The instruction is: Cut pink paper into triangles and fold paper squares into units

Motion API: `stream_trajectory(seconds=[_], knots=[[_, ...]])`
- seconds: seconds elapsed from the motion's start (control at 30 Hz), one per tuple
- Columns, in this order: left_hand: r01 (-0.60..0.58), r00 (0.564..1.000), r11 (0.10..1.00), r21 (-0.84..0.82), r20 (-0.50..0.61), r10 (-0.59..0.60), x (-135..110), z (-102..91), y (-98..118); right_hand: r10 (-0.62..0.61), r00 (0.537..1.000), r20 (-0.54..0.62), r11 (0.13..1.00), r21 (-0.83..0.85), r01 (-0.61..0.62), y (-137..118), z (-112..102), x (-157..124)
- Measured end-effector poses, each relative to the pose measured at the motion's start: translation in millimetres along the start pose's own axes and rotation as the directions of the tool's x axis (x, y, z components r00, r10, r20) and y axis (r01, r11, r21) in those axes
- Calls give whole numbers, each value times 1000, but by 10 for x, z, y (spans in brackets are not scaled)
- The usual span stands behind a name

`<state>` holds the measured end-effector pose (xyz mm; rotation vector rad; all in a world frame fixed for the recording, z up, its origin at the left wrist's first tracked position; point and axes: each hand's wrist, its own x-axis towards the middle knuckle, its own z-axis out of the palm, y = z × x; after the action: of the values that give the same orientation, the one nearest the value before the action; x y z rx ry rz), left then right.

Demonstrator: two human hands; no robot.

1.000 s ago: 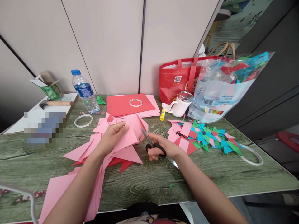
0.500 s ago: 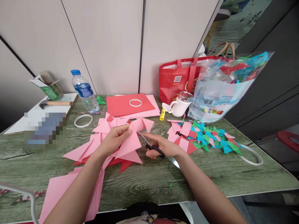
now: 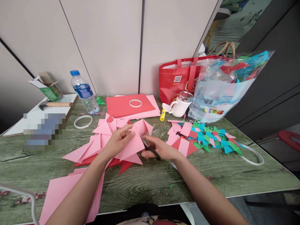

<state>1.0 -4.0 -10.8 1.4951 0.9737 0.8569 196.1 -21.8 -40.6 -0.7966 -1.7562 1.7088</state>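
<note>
My left hand [image 3: 120, 140] pinches a folded pink paper [image 3: 132, 147] between thumb and fingers, above a heap of pointed pink paper pieces [image 3: 87, 145]. Red pieces peek out beneath the heap. Scissors [image 3: 150, 150] with black handles are gripped in my right hand [image 3: 160, 148]. Their blades lie at the right edge of the held paper, pointing up and left; whether they have cut into it I cannot tell. A stack of pink sheets [image 3: 61, 190] lies partly under my left forearm.
Red sheets [image 3: 122, 106] with a tape roll [image 3: 136, 103] on top lie at the back. Around them stand a water bottle [image 3: 83, 93], a white mug [image 3: 180, 106] and a glue stick [image 3: 162, 115]. Coloured scraps [image 3: 211, 137], a plastic bag [image 3: 215, 97] and another tape roll [image 3: 254, 156] are on the right.
My right hand and the scissors have shifted slightly left, against the pink paper. The held paper has tilted a little, and my left hand has moved slightly right.
</note>
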Motion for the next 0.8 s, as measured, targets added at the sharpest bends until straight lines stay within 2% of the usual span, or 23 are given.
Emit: stream_trajectory(seconds=[0.27, 0.5, 0.8], knots=[[-6, 999, 992, 122, -53, 13, -3, 39, 16, -23, 993, -118, 997, 75, 32, 69, 133, 75], [-48, 999, 981, 186, 3, 48, -4, 65, 11, -34, 988, -150, 985, 165, 59, 83, 156, 102], [-35, 999, 983, 180, 25, 31, -11, 68, 44, -27, 980, -199, 990, 127, 53, 73, 193, 108]])
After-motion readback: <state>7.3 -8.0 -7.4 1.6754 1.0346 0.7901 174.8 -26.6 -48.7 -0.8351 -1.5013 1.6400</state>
